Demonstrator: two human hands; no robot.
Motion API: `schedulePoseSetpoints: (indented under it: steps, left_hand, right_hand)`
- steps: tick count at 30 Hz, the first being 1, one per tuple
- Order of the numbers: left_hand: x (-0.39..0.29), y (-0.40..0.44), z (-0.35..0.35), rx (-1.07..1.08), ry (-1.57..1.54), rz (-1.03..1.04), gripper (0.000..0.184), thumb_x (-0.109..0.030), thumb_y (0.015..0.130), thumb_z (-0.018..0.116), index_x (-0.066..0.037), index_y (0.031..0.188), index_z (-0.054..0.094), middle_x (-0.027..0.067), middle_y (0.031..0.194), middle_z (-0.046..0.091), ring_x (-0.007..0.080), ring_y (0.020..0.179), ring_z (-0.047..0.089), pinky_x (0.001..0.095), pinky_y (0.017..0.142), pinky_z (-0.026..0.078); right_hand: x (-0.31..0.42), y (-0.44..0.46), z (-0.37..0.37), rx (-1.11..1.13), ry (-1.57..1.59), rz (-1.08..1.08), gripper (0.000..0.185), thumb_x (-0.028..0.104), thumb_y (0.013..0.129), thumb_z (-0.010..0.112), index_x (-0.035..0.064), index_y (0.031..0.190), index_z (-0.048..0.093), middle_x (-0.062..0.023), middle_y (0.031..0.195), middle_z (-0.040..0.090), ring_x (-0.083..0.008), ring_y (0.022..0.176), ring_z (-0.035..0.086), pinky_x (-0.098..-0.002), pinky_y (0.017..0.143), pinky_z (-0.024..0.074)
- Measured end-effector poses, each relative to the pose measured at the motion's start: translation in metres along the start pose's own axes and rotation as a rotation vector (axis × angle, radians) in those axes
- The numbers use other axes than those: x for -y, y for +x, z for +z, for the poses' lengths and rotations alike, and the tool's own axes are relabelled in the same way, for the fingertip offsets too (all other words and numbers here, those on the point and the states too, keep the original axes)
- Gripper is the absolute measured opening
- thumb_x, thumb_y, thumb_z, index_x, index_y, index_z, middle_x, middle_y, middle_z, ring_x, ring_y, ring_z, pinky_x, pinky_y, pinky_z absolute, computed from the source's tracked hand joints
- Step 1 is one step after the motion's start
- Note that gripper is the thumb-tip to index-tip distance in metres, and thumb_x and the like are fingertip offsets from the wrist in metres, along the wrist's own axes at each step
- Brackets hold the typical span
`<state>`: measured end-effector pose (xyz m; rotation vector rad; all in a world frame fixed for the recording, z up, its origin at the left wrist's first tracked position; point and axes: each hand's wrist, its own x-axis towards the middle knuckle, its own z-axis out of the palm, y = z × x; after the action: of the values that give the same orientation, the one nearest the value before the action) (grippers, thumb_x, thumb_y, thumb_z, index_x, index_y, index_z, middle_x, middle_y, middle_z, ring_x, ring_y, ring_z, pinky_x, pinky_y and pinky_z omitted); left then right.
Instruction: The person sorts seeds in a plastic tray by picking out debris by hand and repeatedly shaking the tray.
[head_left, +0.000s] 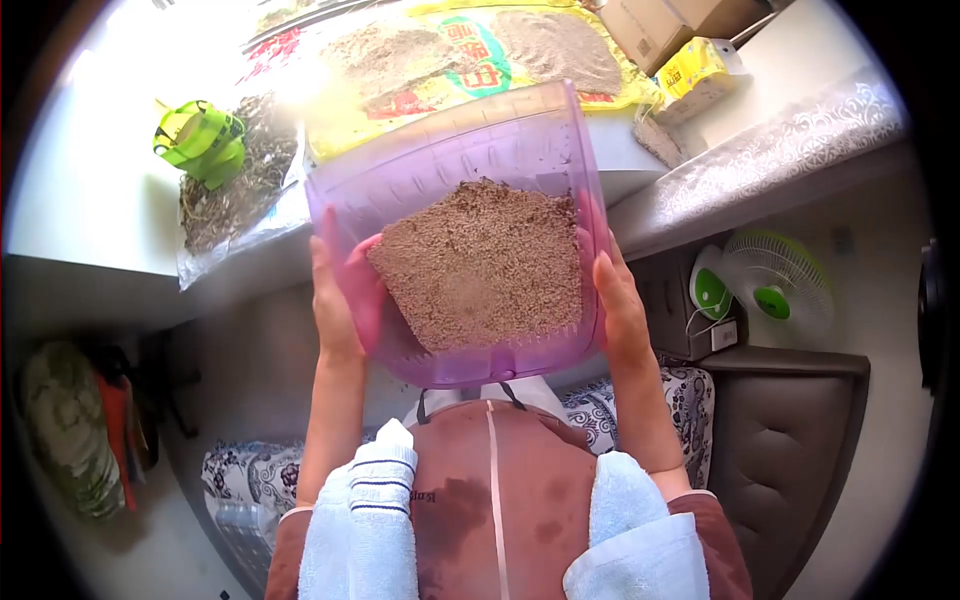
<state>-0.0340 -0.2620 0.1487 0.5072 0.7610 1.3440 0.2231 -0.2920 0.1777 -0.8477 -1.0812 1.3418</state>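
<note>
A translucent purple plastic bin (450, 150) is held up in front of my chest, tilted so its inside faces me. Small brown grains (485, 265) lie in a heap across its lower part. My left hand (345, 290) grips the bin's left side, its fingers showing pink through the plastic. On the right side, my right hand (620, 300) holds the wall, with the thumb near the edge. Beyond the bin, a yellow printed sack (425, 22) lies flat with two patches of similar grain spread on it.
At the left, a green bag (203, 140) rests by dried plant matter (262, 170) on plastic. Cardboard boxes (650, 30) and a yellow tissue pack (695, 75) are at the back right. A green-white fan (775, 285) stands right, above a brown padded headboard (780, 450).
</note>
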Motion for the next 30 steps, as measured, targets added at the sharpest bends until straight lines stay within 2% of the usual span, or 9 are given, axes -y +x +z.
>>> schedulePoseSetpoints:
  steps: [2,8,12,15,17,20,22,24,30]
  left_hand:
    - [-0.017,-0.003,-0.006,0.122,0.069,0.037,0.057,-0.047,0.096,0.028,-0.019,0.143,0.014,0.0136,0.117,0.049,0.0256,0.106,0.051,0.0374,0.094,0.039]
    - [0.009,-0.003,-0.050,0.085,0.154,-0.236,0.054,-0.042,0.097,0.028,-0.007,0.138,0.029,0.0111,0.132,0.041,0.0209,0.117,0.044,0.0325,0.099,0.034]
    - [0.012,-0.008,-0.045,0.037,0.203,-0.094,0.052,-0.042,0.097,0.029,-0.015,0.141,0.023,0.0157,0.136,0.035,0.0265,0.121,0.041,0.0369,0.102,0.032]
    - [-0.009,-0.033,-0.016,0.100,-0.075,-0.063,0.052,-0.045,0.096,0.027,-0.020,0.141,0.022,0.0181,0.136,0.035,0.0285,0.122,0.039,0.0372,0.102,0.032]
    - [-0.017,-0.040,-0.008,0.115,-0.071,-0.031,0.051,-0.046,0.096,0.025,-0.023,0.142,0.021,0.0173,0.136,0.036,0.0258,0.120,0.041,0.0352,0.100,0.033]
    - [0.007,-0.026,-0.017,0.090,0.312,-0.068,0.051,-0.044,0.097,0.025,-0.021,0.143,0.019,0.0150,0.136,0.037,0.0240,0.119,0.043,0.0350,0.100,0.034]
    - [0.022,-0.030,-0.017,0.086,0.269,-0.095,0.053,-0.041,0.098,0.026,-0.015,0.143,0.019,0.0122,0.136,0.037,0.0226,0.119,0.043,0.0344,0.100,0.034]
    - [0.033,-0.035,-0.020,0.074,0.230,-0.173,0.056,-0.041,0.098,0.026,-0.007,0.141,0.020,0.0109,0.139,0.032,0.0219,0.123,0.039,0.0340,0.102,0.032]
    - [0.034,-0.047,0.010,0.041,0.014,-0.156,0.053,-0.047,0.096,0.026,-0.024,0.143,0.017,0.0215,0.132,0.039,0.0316,0.117,0.043,0.0415,0.100,0.033]
  right_hand:
    - [-0.030,-0.016,0.007,-0.058,0.171,0.001,0.054,0.023,0.095,0.042,0.0048,0.141,0.022,-0.0071,0.140,0.033,-0.0156,0.127,0.032,-0.0300,0.105,0.0252]
    - [-0.096,-0.072,0.006,-0.221,0.470,0.255,0.054,0.026,0.095,0.040,0.0043,0.141,0.022,-0.0090,0.138,0.036,-0.0177,0.125,0.036,-0.0310,0.104,0.0284]
    - [-0.066,-0.066,0.008,-0.200,0.309,0.203,0.054,0.025,0.095,0.040,0.0036,0.141,0.022,-0.0088,0.141,0.031,-0.0171,0.127,0.033,-0.0300,0.105,0.0266]
    - [0.000,-0.056,0.025,-0.054,-0.132,0.023,0.054,0.024,0.095,0.041,0.0026,0.141,0.021,-0.0088,0.143,0.028,-0.0168,0.128,0.031,-0.0293,0.106,0.0250]
    - [-0.014,-0.059,0.018,-0.126,0.065,0.037,0.055,0.024,0.095,0.041,0.0026,0.141,0.020,-0.0084,0.143,0.028,-0.0169,0.129,0.031,-0.0296,0.106,0.0242]
    - [-0.067,-0.080,-0.007,-0.200,0.336,0.122,0.054,0.026,0.096,0.039,0.0030,0.141,0.021,-0.0074,0.142,0.031,-0.0169,0.128,0.032,-0.0299,0.105,0.0257]
    - [-0.081,-0.095,-0.013,-0.226,0.468,0.146,0.053,0.027,0.096,0.038,0.0034,0.141,0.022,-0.0072,0.141,0.032,-0.0167,0.126,0.034,-0.0299,0.105,0.0270]
    - [-0.080,-0.103,-0.023,-0.239,0.472,0.221,0.050,0.026,0.097,0.038,0.0023,0.139,0.025,-0.0082,0.139,0.035,-0.0166,0.125,0.036,-0.0303,0.104,0.0286]
    - [-0.014,-0.083,-0.028,-0.146,0.154,0.104,0.051,0.024,0.096,0.038,0.0016,0.139,0.024,-0.0081,0.141,0.032,-0.0163,0.127,0.033,-0.0298,0.105,0.0253]
